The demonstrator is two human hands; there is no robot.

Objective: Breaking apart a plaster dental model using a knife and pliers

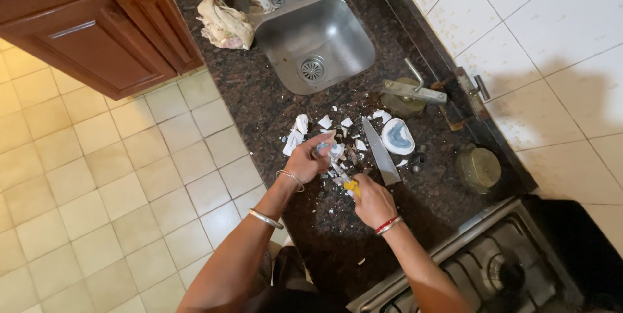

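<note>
Two hands work over a dark speckled stone bench (pixel 259 102). The left hand (pixel 306 160) has its grip closed around a pale shard (pixel 326 149) with a bluish patch, held just above the bench. The right hand (pixel 371 201) is clenched on a small yellow-handled tool (pixel 352 187), whose tip points toward that shard; what kind of tool it is cannot be told.

Around the two grips lie white broken fragments (pixel 324 122), roughly a dozen, most of them beyond the left grip and a few between the hands. One large kitchen knife (pixel 380 152) lies flat just beyond the right grip, blade toward the hand. Just past the knife sits one round white piece with a blue inside (pixel 397 136).

Farther off are one steel sink (pixel 315 40), one crumpled cloth (pixel 224 24) beside it, and one stove (pixel 483 267) near the right forearm.
</note>
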